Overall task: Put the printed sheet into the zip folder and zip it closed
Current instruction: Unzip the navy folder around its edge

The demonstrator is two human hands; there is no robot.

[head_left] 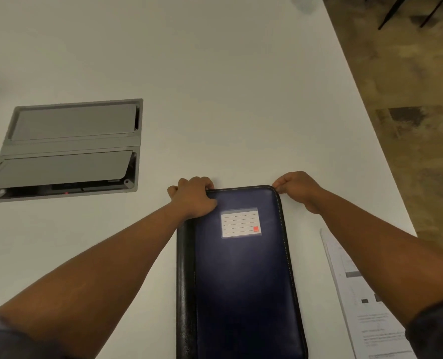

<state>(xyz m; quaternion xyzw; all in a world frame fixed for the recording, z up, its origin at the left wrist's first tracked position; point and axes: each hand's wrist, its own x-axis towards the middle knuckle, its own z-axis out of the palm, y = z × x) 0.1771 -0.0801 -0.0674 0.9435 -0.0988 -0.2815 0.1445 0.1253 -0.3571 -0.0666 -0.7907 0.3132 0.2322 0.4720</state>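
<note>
On the white table (215, 86), close to its right edge, a dark blue zip folder (243, 275) lies flat with its black spine to the left and a lined label card (240, 222) on its cover. Both hands work at its far end. The left hand (193, 196) is curled over the far left corner, fingers wrapped round the edge and palm pressing down, likely to pin the folder so that it cannot slide. The right hand (297, 189) is closed in a pinch at the far right corner, where the zip track rounds the bend; it probably has the zip pull, though the pull itself is too small to make out. The folder's cover lies shut, so nothing of its inside shows, and whether anything is in it cannot be told. The printed sheet (355, 294) rests outside it on the table, just to the right and partly under the right forearm, so the sheet has yet to go in. A recessed cable box (67, 146) sits well to the left, its nearer flap raised.
</note>
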